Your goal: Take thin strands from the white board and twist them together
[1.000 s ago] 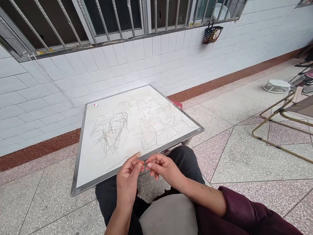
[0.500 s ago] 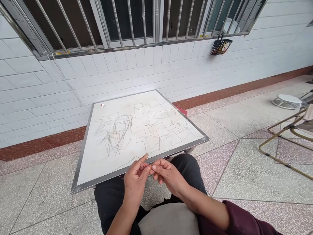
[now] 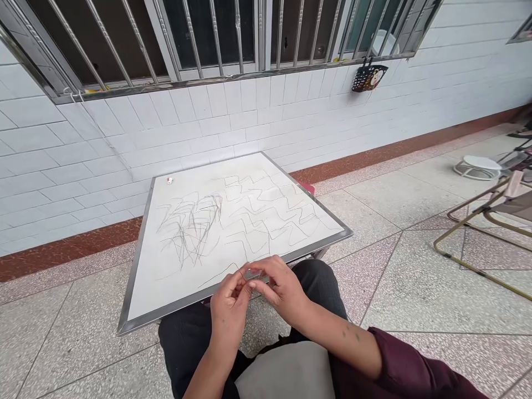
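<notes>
A white table [image 3: 141, 288] with a grey metal rim carries many thin dark strands or lines, dense and tangled at left, wavy and separate at right. My left hand [image 3: 229, 310] is at its near edge, fingers pinched on a thin dark strand that shows above the fingertips. Touching it at the fingertips is my right hand [image 3: 285, 291], its index finger and thumb curved toward the left fingers; what lies between them is too small to name. A small white and red object [image 3: 169, 180] sits at the table's far left corner.
Behind the table is a white tiled wall [image 3: 199, 127] with a barred window [image 3: 236, 33]. A dark patterned basket [image 3: 368, 76] hangs under the bars. On the floor at right are a white round stool [image 3: 477, 165] and a folding chair [image 3: 510, 208]. My knees are under the near edge.
My right hand has lifted slightly, its index finger now reaching over the left fingertips and its thumb spread lower. The left hand has barely moved. The view has shifted slightly.
</notes>
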Tool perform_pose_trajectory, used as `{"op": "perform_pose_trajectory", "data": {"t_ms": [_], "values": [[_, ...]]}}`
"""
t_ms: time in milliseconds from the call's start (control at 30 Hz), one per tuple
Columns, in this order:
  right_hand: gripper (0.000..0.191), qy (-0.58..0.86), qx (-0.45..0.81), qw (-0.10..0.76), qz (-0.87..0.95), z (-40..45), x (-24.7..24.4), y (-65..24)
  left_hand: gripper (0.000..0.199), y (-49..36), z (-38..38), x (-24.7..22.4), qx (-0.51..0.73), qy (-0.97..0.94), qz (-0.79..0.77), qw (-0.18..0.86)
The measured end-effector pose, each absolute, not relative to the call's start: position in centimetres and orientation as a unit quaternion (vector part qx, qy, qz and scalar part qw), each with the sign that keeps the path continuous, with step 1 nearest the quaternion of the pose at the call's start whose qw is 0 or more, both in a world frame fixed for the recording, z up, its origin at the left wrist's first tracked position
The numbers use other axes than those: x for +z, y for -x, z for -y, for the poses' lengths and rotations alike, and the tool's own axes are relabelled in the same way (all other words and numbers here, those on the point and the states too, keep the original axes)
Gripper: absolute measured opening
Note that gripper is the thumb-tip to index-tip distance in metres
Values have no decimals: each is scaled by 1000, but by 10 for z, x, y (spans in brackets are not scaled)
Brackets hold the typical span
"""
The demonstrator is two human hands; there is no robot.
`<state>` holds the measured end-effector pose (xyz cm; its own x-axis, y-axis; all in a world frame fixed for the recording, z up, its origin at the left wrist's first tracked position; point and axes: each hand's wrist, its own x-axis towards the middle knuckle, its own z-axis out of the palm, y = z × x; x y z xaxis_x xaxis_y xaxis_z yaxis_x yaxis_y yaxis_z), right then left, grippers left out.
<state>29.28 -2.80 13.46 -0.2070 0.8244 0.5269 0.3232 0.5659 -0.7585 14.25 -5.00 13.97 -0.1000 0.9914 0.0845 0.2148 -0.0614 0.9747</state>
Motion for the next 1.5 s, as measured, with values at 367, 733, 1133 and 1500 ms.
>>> {"op": "perform_pose_trajectory", "data": {"t_ms": [367, 733, 1133, 1500], "values": [[8, 404, 186, 458, 770, 14, 136, -283, 27, -147, 48, 132, 437, -599, -532, 408], [16, 377, -25, 392, 839, 10, 135, -299, 45, -84, 22, 162, 483, -446, -565, 499], [17, 364, -76, 343, 862, 7, 131, -303, 41, -129, 30, 164, 463, -442, -530, 556], [17, 397, 4, 358, 845, 14, 127, -295, 52, -133, 33, 153, 522, -418, -551, 500]]}}
